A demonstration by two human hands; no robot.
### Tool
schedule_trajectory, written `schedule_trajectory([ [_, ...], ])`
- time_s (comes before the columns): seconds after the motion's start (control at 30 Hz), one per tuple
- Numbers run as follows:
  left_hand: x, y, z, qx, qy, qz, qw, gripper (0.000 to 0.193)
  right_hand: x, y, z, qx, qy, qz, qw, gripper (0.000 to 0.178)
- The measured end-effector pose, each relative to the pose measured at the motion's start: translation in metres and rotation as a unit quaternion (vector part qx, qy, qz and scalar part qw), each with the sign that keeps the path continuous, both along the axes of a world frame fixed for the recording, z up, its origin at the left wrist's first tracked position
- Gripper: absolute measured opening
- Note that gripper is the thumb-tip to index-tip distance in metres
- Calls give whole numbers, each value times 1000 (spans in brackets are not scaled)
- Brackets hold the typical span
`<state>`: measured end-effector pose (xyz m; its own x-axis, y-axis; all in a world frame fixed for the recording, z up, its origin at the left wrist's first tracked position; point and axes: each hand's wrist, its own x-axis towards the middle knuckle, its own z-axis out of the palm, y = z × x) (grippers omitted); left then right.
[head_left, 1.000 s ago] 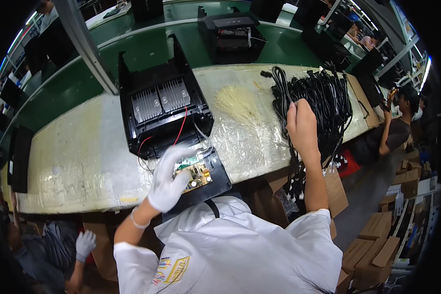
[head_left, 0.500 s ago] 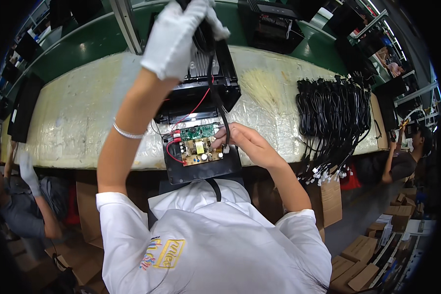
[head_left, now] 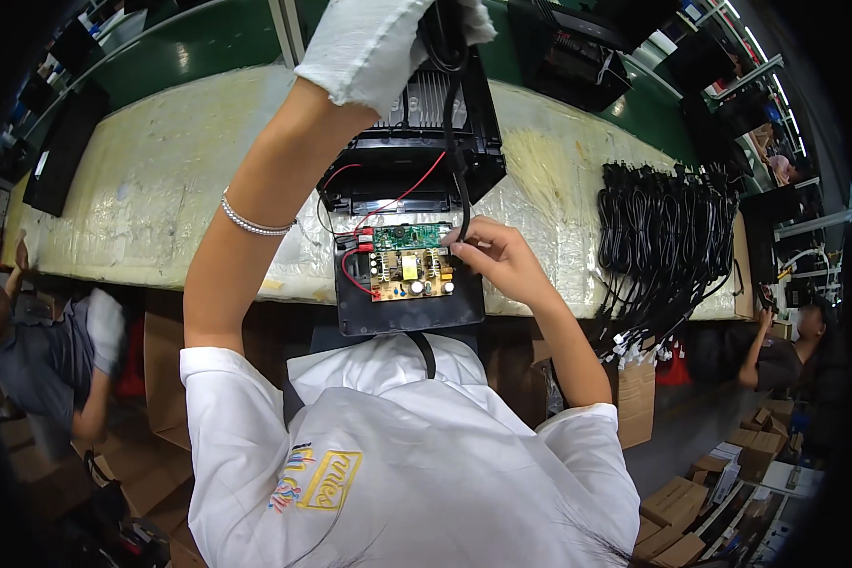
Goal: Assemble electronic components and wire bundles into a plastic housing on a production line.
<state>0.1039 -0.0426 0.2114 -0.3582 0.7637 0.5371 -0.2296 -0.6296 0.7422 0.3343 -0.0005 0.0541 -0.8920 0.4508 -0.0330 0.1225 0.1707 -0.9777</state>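
Note:
My left hand (head_left: 374, 47), in a white glove, is closed around a coiled black power cable (head_left: 447, 40) above an open black device housing (head_left: 488, 133) with metal cooling fins. The cable's free length (head_left: 460, 180) runs down to my bare right hand (head_left: 504, 260). There my thumb and fingers pinch its lower end; the tip is hidden in the fingers. Just left of them is a circuit board (head_left: 409, 275) with green and tan sections, lying on a black panel (head_left: 407, 320). Red wires (head_left: 402, 197) link the board to the housing.
Several bundled black cables with white connectors (head_left: 667, 237) lie on the right of the bench. Pale thin ties (head_left: 538, 175) are spread beside the housing. Another black unit (head_left: 577, 62) stands behind. Co-workers sit at far left (head_left: 43, 350) and far right (head_left: 786, 350).
The whole view has shifted, so the bench sits further right. My left hand is slightly higher with the cable. The white connector below my right fingers no longer shows.

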Motion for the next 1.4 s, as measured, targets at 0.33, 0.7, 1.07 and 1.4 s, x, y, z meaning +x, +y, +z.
schedule_trajectory([
  [0.33,16,12,9,15,-168,-330,929,36,-6,-8,14,72,4,-28,997,5],
  [0.7,24,16,-5,-14,-138,-301,943,45,-8,-18,-21,181,28,-125,975,6],
  [1.07,17,12,-10,34,128,-105,986,34,-9,-23,-23,200,72,-148,966,3],
  [1.4,4,31,-30,45,-185,-371,909,33,-6,-24,-39,93,57,-169,980,5],
])
